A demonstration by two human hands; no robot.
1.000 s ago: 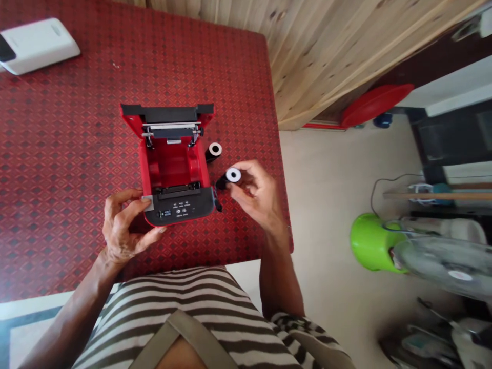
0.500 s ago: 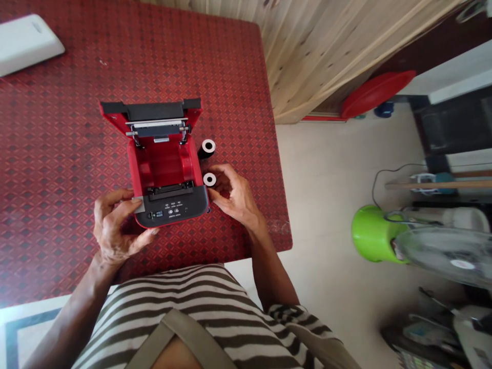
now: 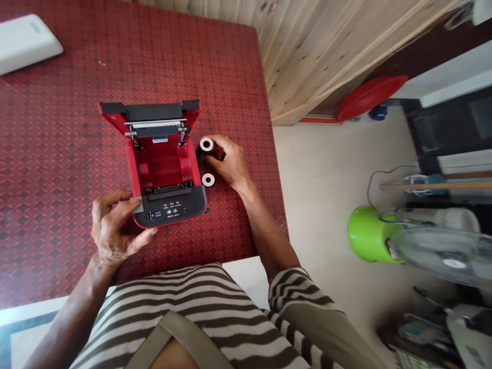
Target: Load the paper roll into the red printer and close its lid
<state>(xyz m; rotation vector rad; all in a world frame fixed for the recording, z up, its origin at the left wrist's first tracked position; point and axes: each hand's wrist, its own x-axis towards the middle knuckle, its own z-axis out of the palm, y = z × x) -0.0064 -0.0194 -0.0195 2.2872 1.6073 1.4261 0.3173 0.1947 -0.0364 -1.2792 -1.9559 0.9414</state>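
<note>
A red and black receipt printer (image 3: 163, 169) sits on the table with its lid raised and its red paper bay bare. At its front left corner, my left hand (image 3: 115, 225) grips it, with fingers on the side and a grey tab and the thumb at the front edge. Two small paper rolls with white ends stand just right of the printer. Around the farther paper roll (image 3: 206, 145), my right hand (image 3: 230, 161) has closed its thumb and fingers; part of that roll is hidden. The nearer paper roll (image 3: 208, 180) stands by my right wrist, free of both hands.
The table (image 3: 73, 118) has a red patterned cover. A white box-like object (image 3: 28, 43) lies at its far left. Wooden panelling (image 3: 307, 56) borders the far right. On the floor are a bright green bucket (image 3: 363, 233) and a fan (image 3: 446, 253).
My right hand has moved away from the nearer paper roll to the farther one and closed around it. My left hand has stayed on the printer's corner.
</note>
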